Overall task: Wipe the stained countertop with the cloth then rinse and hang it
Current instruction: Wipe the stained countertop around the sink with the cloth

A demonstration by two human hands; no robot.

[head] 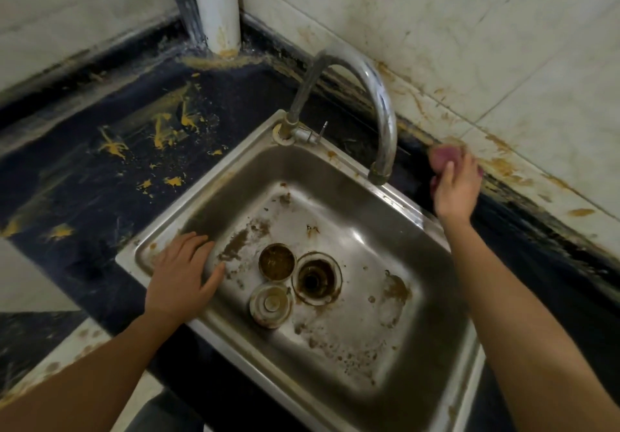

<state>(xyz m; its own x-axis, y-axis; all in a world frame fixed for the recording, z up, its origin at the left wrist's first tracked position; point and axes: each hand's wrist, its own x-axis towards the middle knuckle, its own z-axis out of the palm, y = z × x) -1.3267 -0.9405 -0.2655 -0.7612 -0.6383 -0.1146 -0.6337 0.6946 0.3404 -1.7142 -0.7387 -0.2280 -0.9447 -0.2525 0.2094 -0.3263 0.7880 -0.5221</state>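
My right hand [456, 186] grips a bunched pink cloth [441, 158] and presses it on the dark countertop [523, 230] behind the sink, close to the stained wall edge. Most of the cloth is hidden under my fingers, and the hand is blurred. My left hand [183, 274] lies flat with fingers spread on the sink's left rim [141, 247], holding nothing. Yellow stains [161, 136] streak the dark countertop to the left of the sink.
A dirty steel sink holds a strainer cup [276, 261], a plug [270, 304] and an open drain [317, 279]. A curved tap [379, 102] arches over the sink's back edge, just left of my right hand. A white pipe [216, 5] stands in the corner. The tiled walls are stained.
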